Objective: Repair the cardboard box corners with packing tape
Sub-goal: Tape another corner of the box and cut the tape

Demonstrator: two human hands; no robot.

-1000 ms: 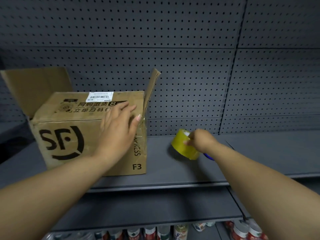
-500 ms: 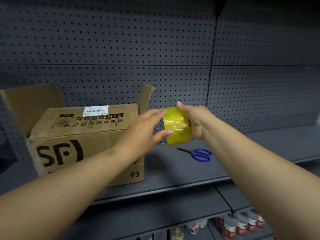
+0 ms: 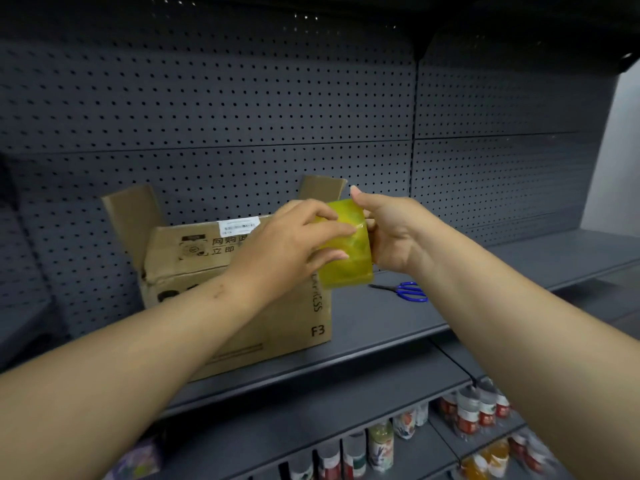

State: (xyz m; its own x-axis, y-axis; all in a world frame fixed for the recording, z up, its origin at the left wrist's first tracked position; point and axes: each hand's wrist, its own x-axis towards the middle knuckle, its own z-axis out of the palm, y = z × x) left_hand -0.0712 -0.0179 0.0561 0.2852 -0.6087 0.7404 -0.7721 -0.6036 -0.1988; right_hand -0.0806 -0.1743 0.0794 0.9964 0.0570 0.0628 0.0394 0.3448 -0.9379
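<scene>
The roll of packing tape (image 3: 349,265) is held up in front of the cardboard box (image 3: 187,261), above the shelf (image 3: 381,323) and clear of it. It is gripped from the right side by the right hand (image 3: 394,233), whose fingers are curled round its rim. The left hand (image 3: 287,244) is set on the roll's outer face, with fingertips and thumb curled against the yellow film. The box is stood on the shelf to the left of the roll, with two flaps raised. Its near right corner is partly hidden by the left hand and forearm.

No tape is seen drawn from the roll, so the step in hand is judged to be the finding and lifting of the free end. Whether that end is already caught cannot be told. Next, a length would need to be peeled off, carried to a box corner and pressed down. The blue scissors (image 3: 410,292), lying on the shelf to the right of the box, would be wanted for the cut.
</scene>
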